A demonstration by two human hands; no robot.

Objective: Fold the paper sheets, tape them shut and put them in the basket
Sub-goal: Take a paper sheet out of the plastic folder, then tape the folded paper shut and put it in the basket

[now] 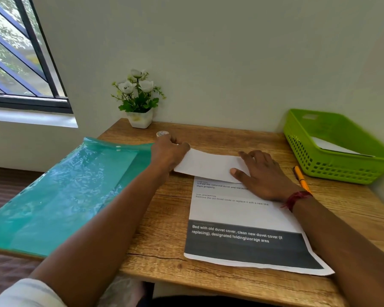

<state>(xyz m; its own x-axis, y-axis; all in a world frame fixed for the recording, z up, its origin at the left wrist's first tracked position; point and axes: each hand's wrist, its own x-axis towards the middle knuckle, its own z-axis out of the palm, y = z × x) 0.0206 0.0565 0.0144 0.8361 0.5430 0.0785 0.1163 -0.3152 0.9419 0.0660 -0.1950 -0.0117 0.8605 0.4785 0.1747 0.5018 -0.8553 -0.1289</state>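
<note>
At the centre of the wooden table (pixel 231 138), the printed white paper sheet (pixel 242 216) takes its first fold. The left hand (pixel 169 151) pinches the flap's nine-o'clock end with its fingers, and the right hand (pixel 262 173) presses with fingers released. The next move is probably to crease and then fold again.

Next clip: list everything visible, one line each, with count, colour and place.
desk: one, brown wood, by the wall
printed sheet: one, white with dark band, desk centre, far end folded over
folded paper: one, white, inside the basket
basket: one, green, desk's far right corner
pen: one, orange, beside the basket
tape roll: one, pale, behind the left hand
folder: one, teal plastic, desk's left edge
potted plant: one, white flowers and pot, by the wall
window: one, dark frame, upper left
wristband: one, red, right wrist
left hand: grips the fold's left end
right hand: flat on the fold
</note>
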